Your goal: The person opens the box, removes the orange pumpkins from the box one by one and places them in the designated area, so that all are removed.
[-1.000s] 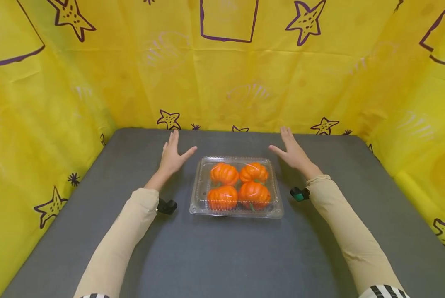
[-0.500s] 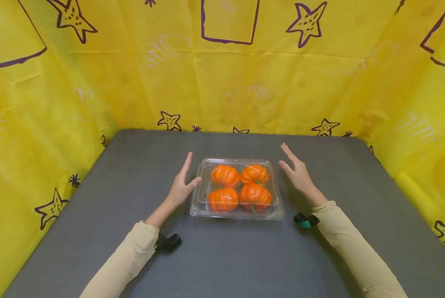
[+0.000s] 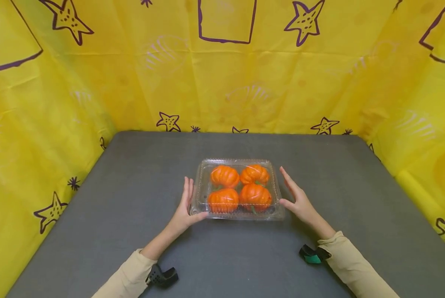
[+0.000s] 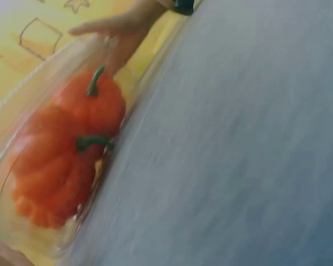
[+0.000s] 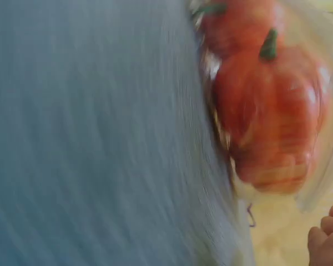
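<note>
A clear plastic box point(image 3: 241, 216) with a closed lid lies on the grey table, holding several orange pumpkins point(image 3: 223, 200). My left hand point(image 3: 182, 211) is at the box's left side, fingers extended along the edge and thumb at the front left corner; contact is hard to confirm. On the right, my right hand point(image 3: 301, 204) has straight fingers and a spread thumb close beside the box's right edge. Pumpkins point(image 4: 53, 166) with green stems show through the plastic in the left wrist view, and another pumpkin point(image 5: 269, 116) shows blurred in the right wrist view.
The grey table point(image 3: 237, 256) reaches back to a yellow cloth point(image 3: 226, 82) printed with purple stars, which also hangs along both sides. A black strap point(image 3: 163, 276) is on the left wrist, and a black and green strap point(image 3: 313, 254) on the right.
Both hands have come back toward the person from beyond the box's far corners. The left hand has moved in against or beside the left edge. The box has stayed in place.
</note>
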Motion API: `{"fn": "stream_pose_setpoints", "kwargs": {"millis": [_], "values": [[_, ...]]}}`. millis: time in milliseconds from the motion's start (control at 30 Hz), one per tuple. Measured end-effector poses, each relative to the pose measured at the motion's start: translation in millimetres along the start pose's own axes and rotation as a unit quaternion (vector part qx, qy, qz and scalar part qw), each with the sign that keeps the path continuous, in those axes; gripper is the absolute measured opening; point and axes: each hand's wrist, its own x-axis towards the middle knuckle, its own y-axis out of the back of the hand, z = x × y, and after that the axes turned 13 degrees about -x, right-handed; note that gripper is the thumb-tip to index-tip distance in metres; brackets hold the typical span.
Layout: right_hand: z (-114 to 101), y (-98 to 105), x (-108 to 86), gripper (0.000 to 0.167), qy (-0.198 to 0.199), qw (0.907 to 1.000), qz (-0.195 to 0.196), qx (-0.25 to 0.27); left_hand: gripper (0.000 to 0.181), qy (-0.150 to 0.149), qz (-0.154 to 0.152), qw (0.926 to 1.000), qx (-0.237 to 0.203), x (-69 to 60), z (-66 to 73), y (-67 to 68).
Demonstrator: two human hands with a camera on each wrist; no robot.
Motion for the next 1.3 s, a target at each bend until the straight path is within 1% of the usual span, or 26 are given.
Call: {"fn": "stream_pose_setpoints", "kwargs": {"millis": [33,133,233,300,400,467,533,633,767,900,1000,1200,1300], "values": [[2.1,-2.4,-3.2,0.084,0.003,0.9999,-0.004,0.012,0.115,0.003,0.000,1.0000,-0.002,-1.4,-3.9,-0.5],[5.4,-8.0,-10.9,0.091,0.003,0.9994,-0.016,0.029,0.117,0.012,0.002,0.9999,0.004,-3.2,-6.1,-3.5],[5.8,-11.7,-15.2,0.099,0.006,0.9992,-0.021,0.034,0.116,0.019,0.008,0.9998,0.009,-3.6,-3.3,-6.3],[5.1,-12.9,-16.4,0.104,0.008,0.9991,-0.025,0.033,0.113,0.021,0.011,0.9996,0.015,-3.7,3.0,-9.9],[1.6,-13.6,-16.5,0.108,0.006,0.9992,-0.036,0.019,0.108,0.025,0.013,0.9993,0.024,-3.4,12.8,-14.9],[-1.2,-14.0,-16.3,0.109,0.000,0.9991,-0.043,-0.001,0.104,0.027,0.013,0.9990,0.033,-3.7,18.2,-17.1],[-3.9,-14.5,-15.6,0.109,-0.006,0.9985,-0.049,-0.022,0.103,0.028,0.014,0.9986,0.043,-3.9,19.8,-17.6],[-6.6,-15.2,-14.7,0.108,-0.008,0.9981,-0.047,-0.040,0.102,0.030,0.016,0.9979,0.055,-4.3,20.7,-17.8],[-7.5,-15.3,-14.5,0.104,0.000,0.9982,-0.042,-0.042,0.101,0.028,0.018,0.9973,0.066,-4.6,19.7,-17.8],[-6.4,-14.8,-15.2,0.100,0.006,0.9984,-0.042,-0.036,0.100,0.016,0.016,0.9977,0.064,-5.1,18.5,-18.4],[-4.3,-14.3,-15.2,0.097,0.008,0.9984,-0.046,-0.034,0.098,0.002,0.014,0.9978,0.065,-4.8,18.3,-19.0],[-1.3,-14.4,-16.2,0.098,-0.005,0.9980,-0.048,-0.041,0.093,-0.046,-0.004,0.9943,0.097,-5.1,18.6,-18.5],[-0.6,-15.7,-18.2,0.098,-0.015,0.9977,-0.052,-0.042,0.091,-0.063,-0.014,0.9924,0.105,-7.0,17.9,-17.4]]}}
